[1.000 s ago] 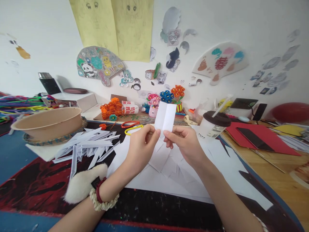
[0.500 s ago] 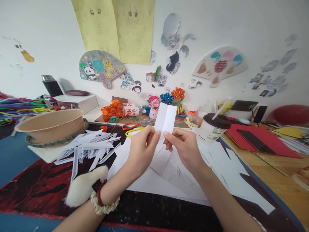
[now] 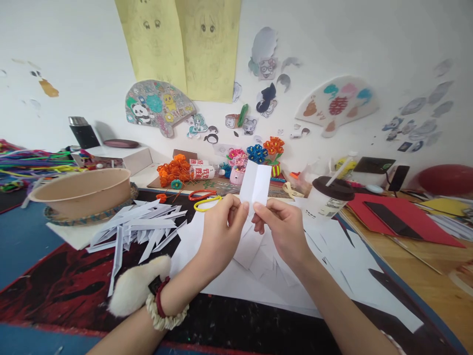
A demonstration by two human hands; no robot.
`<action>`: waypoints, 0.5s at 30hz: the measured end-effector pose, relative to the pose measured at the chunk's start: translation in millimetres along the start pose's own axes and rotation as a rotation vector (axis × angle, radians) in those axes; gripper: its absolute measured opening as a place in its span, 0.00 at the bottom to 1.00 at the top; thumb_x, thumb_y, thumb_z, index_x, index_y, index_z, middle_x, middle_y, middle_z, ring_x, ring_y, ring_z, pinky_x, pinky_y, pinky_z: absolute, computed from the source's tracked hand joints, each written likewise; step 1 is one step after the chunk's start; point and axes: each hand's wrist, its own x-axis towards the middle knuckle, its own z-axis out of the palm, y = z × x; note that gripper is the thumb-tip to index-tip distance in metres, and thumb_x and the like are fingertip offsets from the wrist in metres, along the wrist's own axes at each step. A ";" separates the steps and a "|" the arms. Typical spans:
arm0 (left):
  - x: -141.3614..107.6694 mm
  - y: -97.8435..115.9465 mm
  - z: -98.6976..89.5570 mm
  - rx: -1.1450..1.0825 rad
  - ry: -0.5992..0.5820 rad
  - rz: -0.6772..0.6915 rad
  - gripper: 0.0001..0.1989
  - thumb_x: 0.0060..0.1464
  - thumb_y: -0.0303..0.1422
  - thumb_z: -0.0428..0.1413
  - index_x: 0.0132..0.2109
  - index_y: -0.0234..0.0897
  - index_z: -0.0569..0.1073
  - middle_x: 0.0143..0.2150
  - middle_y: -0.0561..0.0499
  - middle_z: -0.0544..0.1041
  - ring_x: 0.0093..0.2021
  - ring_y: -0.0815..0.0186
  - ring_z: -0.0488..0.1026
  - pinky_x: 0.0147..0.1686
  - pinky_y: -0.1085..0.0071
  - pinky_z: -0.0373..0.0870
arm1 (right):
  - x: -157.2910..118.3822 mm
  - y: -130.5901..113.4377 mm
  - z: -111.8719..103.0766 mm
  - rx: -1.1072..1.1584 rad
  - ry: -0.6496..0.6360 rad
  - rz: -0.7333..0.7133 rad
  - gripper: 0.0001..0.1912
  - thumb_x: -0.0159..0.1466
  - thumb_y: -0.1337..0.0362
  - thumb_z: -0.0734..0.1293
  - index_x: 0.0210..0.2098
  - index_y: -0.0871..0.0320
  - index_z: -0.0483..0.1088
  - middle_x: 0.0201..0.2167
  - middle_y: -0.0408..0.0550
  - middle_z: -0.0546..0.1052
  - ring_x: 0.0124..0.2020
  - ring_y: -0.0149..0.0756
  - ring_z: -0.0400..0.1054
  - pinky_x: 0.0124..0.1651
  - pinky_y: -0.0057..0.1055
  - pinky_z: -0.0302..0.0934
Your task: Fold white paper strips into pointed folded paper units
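Note:
A small white paper strip (image 3: 260,183) with a lengthwise crease stands upright between my hands, above the middle of the table. My left hand (image 3: 226,231) pinches its lower left edge between thumb and fingers. At the lower right edge, my right hand (image 3: 284,228) grips it the same way. Beneath both hands lie flat white paper sheets (image 3: 229,281) and loose cut pieces. To the left is a pile of folded paper strips (image 3: 142,228). Scissors with a red and a yellow handle (image 3: 207,203) lie just beyond my left hand, partly hidden.
A beige basin (image 3: 83,190) stands at left on a woven ring. A white fluffy pad (image 3: 138,288) lies by my left wrist. At right are a lidded drink cup (image 3: 328,199) and red folders (image 3: 402,217). Orange craft flowers (image 3: 175,170) line the back near the wall.
The view has shifted slightly, so everything appears a little lower and to the right. Both hands keep their pinch on the paper strip, with its creased halves angled slightly differently.

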 end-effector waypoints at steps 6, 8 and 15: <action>-1.5 0.9 1.6 0.014 0.026 0.024 0.14 0.60 0.29 0.50 0.26 0.38 0.57 0.22 0.59 0.59 0.22 0.72 0.55 0.23 0.74 0.52 | -1.5 0.5 3.0 0.007 0.021 -0.014 0.13 0.60 0.64 0.70 0.20 0.59 0.73 0.18 0.42 0.73 0.18 0.27 0.66 0.20 0.24 0.60; -1.9 1.2 1.5 0.016 0.034 0.036 0.14 0.60 0.29 0.50 0.26 0.38 0.56 0.22 0.59 0.59 0.22 0.72 0.54 0.23 0.74 0.51 | -1.5 1.1 3.7 0.005 0.026 -0.016 0.13 0.60 0.64 0.70 0.20 0.59 0.73 0.18 0.42 0.73 0.18 0.26 0.65 0.20 0.24 0.60; -2.6 0.9 2.1 0.012 0.042 0.057 0.14 0.60 0.30 0.50 0.26 0.38 0.57 0.22 0.59 0.58 0.22 0.72 0.54 0.23 0.73 0.51 | -2.9 3.1 5.7 0.006 0.062 -0.045 0.12 0.60 0.63 0.70 0.21 0.59 0.72 0.18 0.42 0.73 0.18 0.27 0.65 0.21 0.24 0.61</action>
